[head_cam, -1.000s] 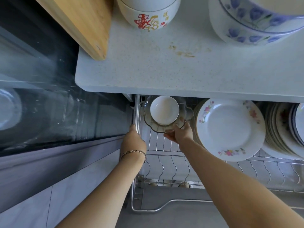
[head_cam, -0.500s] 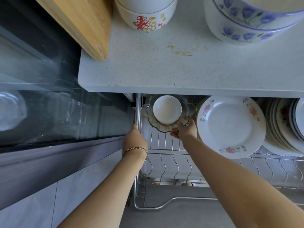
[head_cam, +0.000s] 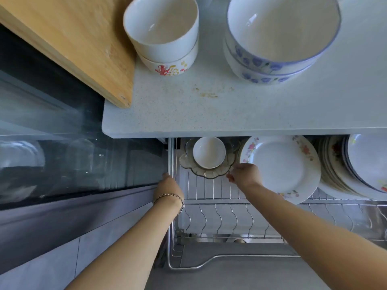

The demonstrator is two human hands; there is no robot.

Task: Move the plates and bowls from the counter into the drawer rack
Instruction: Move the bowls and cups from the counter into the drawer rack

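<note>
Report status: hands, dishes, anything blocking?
Left hand on rack edge. Right hand open beside glass dish, small bowl inside it. Two bowl stacks wait on counter. Nothing blocking.

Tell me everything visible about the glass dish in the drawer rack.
The glass dish is clear, faintly amber-tinted, with a scalloped, petal-like rim. It lies roughly flat at the back left of the wire rack, partly under the counter edge. A small white bowl sits upright inside it. The right hand is at its right rim; whether its grip touches the glass is unclear.
</note>
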